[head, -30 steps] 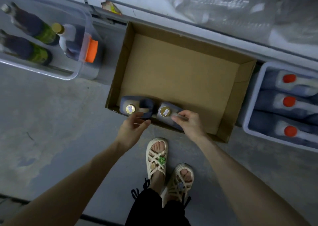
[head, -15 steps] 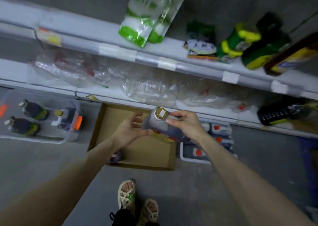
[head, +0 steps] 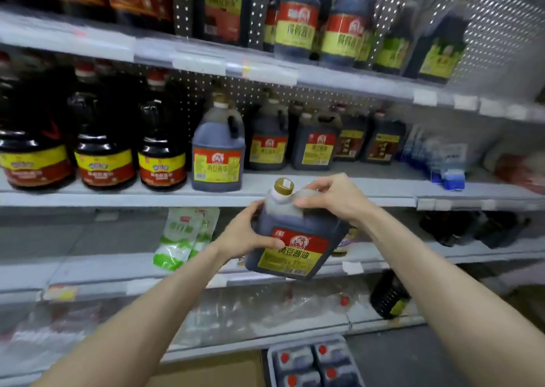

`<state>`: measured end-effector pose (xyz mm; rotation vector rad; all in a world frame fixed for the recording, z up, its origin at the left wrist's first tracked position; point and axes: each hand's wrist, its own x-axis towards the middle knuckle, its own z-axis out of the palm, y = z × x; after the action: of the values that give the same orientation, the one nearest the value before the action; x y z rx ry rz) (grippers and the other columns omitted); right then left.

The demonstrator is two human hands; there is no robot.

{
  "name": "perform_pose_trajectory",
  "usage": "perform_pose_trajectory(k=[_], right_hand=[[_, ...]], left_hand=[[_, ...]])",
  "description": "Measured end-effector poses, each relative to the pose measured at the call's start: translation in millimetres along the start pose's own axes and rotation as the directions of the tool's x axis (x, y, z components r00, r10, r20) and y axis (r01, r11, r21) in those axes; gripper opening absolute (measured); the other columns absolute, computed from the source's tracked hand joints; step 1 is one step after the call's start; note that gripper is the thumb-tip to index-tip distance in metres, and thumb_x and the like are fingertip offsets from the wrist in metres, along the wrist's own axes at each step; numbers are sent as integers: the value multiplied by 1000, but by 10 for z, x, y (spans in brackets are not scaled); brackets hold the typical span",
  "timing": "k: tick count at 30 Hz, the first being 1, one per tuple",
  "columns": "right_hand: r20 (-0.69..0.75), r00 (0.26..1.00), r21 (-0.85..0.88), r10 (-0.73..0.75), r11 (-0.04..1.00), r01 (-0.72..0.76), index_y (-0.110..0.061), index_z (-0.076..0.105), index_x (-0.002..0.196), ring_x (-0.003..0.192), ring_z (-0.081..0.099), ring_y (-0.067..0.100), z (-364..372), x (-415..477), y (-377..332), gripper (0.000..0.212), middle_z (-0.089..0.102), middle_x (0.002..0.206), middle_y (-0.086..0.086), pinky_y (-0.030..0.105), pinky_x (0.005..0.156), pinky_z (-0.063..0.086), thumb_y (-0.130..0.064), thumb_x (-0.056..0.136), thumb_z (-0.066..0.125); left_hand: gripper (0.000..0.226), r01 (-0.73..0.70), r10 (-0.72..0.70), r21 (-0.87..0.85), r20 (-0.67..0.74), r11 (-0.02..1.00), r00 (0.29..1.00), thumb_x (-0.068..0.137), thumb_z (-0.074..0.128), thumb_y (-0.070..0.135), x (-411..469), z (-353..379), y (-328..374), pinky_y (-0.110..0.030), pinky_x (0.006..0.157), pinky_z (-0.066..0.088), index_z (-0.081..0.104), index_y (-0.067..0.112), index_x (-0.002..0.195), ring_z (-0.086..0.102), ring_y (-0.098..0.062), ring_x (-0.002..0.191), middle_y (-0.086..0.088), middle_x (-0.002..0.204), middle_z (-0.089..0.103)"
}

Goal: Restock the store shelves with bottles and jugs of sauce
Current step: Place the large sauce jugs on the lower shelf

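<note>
- Round bottles [head: 104, 153] are standing in a row at the left of the middle shelf [head: 368, 184]. They are playing no part in this step.
- A gold-capped shelf jug [head: 217, 153] is standing at the shelf front, with bare board just to its right.
- The left hand [head: 246, 236] is cupping the lower left side of the sauce jug [head: 295, 248], fingers curled behind it and thumb lying on the label.
- The sauce jug is hanging in mid-air before the shelf edge. It is tilted, and its base is sitting below board level.
- The right hand [head: 333, 198] is gripping the jug's top, fingers curled over the handle beside the cap.
- Rear jugs [head: 317, 148] of the same label are standing set back, further right.
- Judgement: the jug is being carried to the shelf and has not yet been placed there. The next move calls for lifting the base over the shelf lip, righting the jug, and setting it label-outward on the bare board beside the shelf jug.
</note>
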<state>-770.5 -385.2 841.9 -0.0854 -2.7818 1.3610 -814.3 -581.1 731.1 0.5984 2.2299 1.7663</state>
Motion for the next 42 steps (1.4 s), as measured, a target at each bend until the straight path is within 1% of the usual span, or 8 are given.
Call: perform_pose_trajectory(k=[12,16,19,26,29,33,37,42], right_hand=[[-6,978,-123,-211,970,209,-11,71,102,91,64,16,-1396,697,113,29,70,99,2,31,80,54,-22,77,80],[39,957,-172,-289,941,291,-16,72,104,91,62,10,-1737,1207,438,28,69,98,-3,23,74,48,-28,79,77],[74,943,-170,-324,928,332,-15,72,102,90,61,9,-1898,1591,592,25,68,98,-2,21,74,48,-25,80,77],[107,921,-167,-375,906,389,-14,72,103,91,61,12,-2021,2301,838,27,68,98,-2,27,79,50,-26,79,77],[94,923,-140,-374,913,384,-10,70,109,96,61,16,-2000,2491,882,34,66,101,0,32,86,50,-23,78,78],[87,929,-141,-360,919,369,-12,69,113,102,61,18,-1941,2741,976,41,66,110,2,34,91,49,-27,77,80],[81,936,-129,-342,928,350,-15,66,116,105,59,19,-1852,2885,1044,42,65,120,5,37,95,49,-30,78,78],[69,932,-145,-356,921,363,-18,64,121,113,58,21,-1742,2988,1047,47,63,124,4,40,99,46,-33,79,77]], left_hand=[[82,-74,66,-82,-99,994,993,58,91,16,1157,681,801,-43,94,52,45,23,125,62,-19,110,3,118,63],[105,-58,43,-77,-177,995,983,49,94,29,1678,971,818,-44,96,51,42,17,139,59,-19,115,1,124,61],[98,-55,35,-82,-228,995,973,52,93,22,2044,1105,785,-45,94,52,44,16,137,60,-19,113,-1,122,63],[88,-37,17,-65,-294,997,956,56,90,13,2657,1146,715,-38,87,56,47,12,133,63,-18,107,-2,117,64],[69,-40,16,-69,-314,997,949,62,86,2,2800,1140,697,-22,70,57,50,17,119,64,-9,94,6,104,65],[59,-29,1,-78,-333,997,943,64,84,1,2961,1114,626,-22,68,56,53,24,108,66,-12,92,6,99,66],[72,18,-51,-102,-328,995,943,64,85,5,3046,1061,524,-28,69,58,51,13,126,68,-17,95,-3,107,69],[69,54,-86,-111,-315,992,945,68,83,8,3093,997,448,-25,65,57,47,16,126,67,-17,95,0,106,67]])
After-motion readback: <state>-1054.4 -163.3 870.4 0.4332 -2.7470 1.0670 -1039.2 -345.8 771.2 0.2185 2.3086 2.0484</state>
